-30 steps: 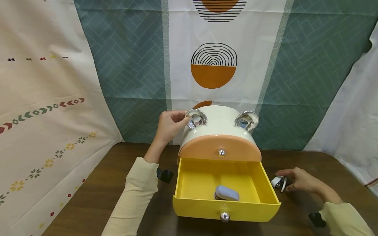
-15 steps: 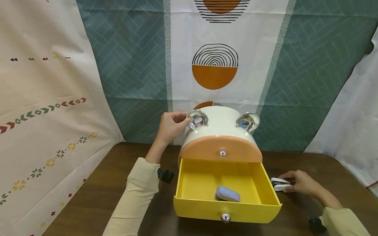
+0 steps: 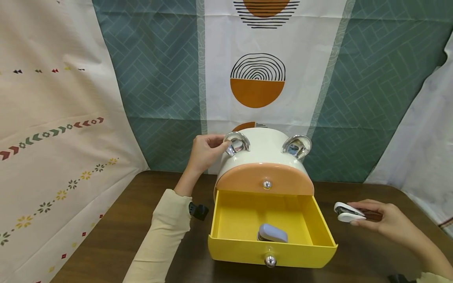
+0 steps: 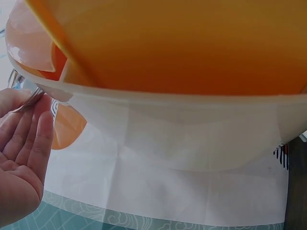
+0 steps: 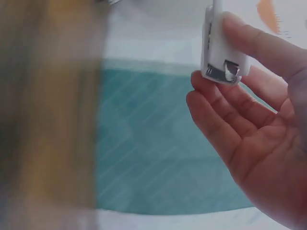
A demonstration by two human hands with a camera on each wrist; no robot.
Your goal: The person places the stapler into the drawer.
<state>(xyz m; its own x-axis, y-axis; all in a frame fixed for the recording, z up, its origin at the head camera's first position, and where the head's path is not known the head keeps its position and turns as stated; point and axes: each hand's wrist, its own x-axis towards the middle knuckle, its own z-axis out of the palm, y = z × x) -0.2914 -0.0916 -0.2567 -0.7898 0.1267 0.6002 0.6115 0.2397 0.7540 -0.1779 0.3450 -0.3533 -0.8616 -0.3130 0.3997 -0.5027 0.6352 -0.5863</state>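
Observation:
My right hand [image 3: 383, 216] pinches a small white stapler [image 3: 348, 212] between thumb and fingers, to the right of the drawer box. The right wrist view shows the stapler [image 5: 223, 52] upright, the thumb on one side of it. My left hand [image 3: 207, 151] pinches the silver left ear [image 3: 237, 143] of the white rounded drawer box [image 3: 263, 145]; the left wrist view has these fingers [image 4: 29, 134] at the ear too. Below, the yellow drawer [image 3: 244, 212] is pulled out. Inside it, near the front wall, lies a lavender stapler [image 3: 272, 232].
Above the yellow drawer is a closed orange drawer [image 3: 247, 179] with a silver knob. A second silver ear [image 3: 297, 146] sits at the box's right. The brown table [image 3: 116, 236] meets a patterned cloth backdrop [image 3: 159, 78] behind.
My right hand has taken hold of the white stapler, lifted it off the table and moved it slightly right. The left hand stays on the ear.

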